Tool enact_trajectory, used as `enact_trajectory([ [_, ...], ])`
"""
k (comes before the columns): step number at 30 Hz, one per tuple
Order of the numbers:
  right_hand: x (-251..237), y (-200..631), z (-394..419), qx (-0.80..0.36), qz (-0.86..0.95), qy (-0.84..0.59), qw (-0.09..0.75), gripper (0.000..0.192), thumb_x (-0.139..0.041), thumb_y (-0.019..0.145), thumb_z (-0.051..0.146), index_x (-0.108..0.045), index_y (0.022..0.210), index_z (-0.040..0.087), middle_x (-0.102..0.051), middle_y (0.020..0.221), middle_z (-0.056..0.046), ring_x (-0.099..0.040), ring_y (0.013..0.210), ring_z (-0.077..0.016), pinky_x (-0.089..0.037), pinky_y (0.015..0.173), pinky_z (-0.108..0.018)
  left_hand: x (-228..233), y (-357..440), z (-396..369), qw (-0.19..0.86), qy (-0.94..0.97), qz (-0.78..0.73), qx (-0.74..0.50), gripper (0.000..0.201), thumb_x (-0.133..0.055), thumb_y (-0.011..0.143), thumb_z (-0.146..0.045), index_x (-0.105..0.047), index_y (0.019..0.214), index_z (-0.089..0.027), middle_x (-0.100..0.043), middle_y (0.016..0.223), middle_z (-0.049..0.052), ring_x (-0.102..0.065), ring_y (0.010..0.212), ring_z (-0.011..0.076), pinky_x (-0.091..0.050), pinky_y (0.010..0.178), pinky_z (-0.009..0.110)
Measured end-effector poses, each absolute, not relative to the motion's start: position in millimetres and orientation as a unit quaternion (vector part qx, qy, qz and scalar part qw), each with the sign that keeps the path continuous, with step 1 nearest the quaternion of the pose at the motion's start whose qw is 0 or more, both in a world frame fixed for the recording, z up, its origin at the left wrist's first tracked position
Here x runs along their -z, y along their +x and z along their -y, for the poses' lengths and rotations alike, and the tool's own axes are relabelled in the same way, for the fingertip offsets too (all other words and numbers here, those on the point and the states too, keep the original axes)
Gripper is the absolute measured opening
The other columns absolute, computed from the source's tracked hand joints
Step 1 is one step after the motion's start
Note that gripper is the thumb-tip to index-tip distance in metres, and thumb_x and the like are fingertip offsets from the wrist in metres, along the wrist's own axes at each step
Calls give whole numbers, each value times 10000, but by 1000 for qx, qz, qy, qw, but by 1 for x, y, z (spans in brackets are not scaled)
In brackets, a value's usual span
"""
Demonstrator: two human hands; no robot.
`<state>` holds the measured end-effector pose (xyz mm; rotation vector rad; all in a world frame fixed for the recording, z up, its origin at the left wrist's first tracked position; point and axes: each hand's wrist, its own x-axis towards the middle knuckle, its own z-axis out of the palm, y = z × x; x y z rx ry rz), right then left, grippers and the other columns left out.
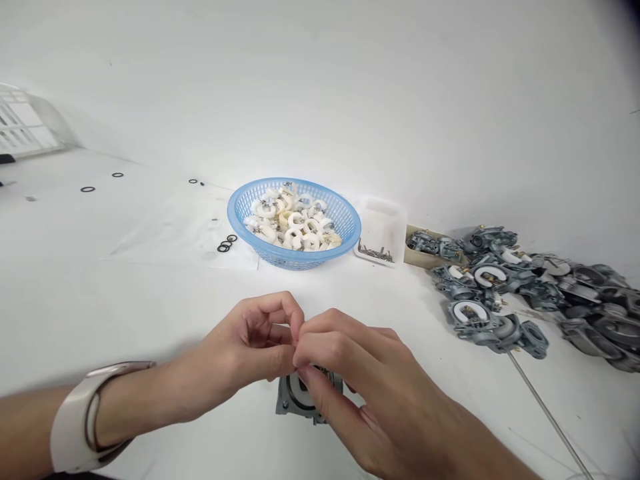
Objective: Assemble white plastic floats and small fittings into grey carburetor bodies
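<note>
A grey metal carburetor body (286,395) with a white float sits on the white table in front of me, largely covered by my hands. My left hand (245,350), with a white watch band on its wrist, is closed in a pinch just above it. Thumb and forefinger meet the fingertips of my right hand (357,373) there. The right hand's fingers are bent and closed over the carburetor's upper edge. Whatever lies between the fingertips is hidden or too small to name.
A blue basket (234,217) holds white floats. Beside it are a white tray (400,217) of thin metal pins and a beige box (420,259) with carburetor parts. Carburetors (493,273) pile up at right near a thin metal rod (547,413). Black O-rings (225,247) lie left.
</note>
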<state>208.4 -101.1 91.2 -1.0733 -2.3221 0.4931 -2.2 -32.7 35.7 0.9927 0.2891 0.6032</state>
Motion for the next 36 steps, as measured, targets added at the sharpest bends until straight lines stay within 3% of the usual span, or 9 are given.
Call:
enact_trajectory([
  [13, -91, 208, 104, -144, 859, -405, 277, 291, -430, 1025, 1, -516, 1099, 269, -644, 955, 57, -580, 743, -100, -397, 635, -264, -38, -5, 32, 807, 496, -169, -273, 220, -838, 999, -291, -646, 940, -202, -585, 740, -54, -431, 660, 82, -327, 615, 205],
  [19, -96, 210, 100, -163, 846, -390, 326, 240, -560, 1025, 52, -537, 1132, 266, -625, 918, 75, -533, 706, -77, -401, 620, -216, -39, -5, 34, 809, 496, -175, -263, 202, -818, 1008, -318, -677, 933, -195, -553, 728, -51, -428, 673, 100, -320, 634, 248],
  [24, -96, 214, 97, -175, 832, -381, 363, 269, -521, 1014, 26, -539, 1158, 252, -636, 972, 49, -557, 763, -69, -426, 643, -187, -37, -6, 33, 797, 507, -201, -259, 199, -825, 994, -300, -680, 910, -193, -590, 768, -27, -404, 684, 107, -283, 626, 272],
  [36, -96, 214, 96, -157, 833, -384, 366, 282, -527, 998, 24, -543, 1161, 254, -638, 976, 65, -568, 745, -51, -426, 639, -180, -33, -7, 32, 792, 510, -203, -269, 202, -804, 999, -257, -657, 871, -205, -585, 785, -22, -404, 696, 118, -268, 621, 277],
])
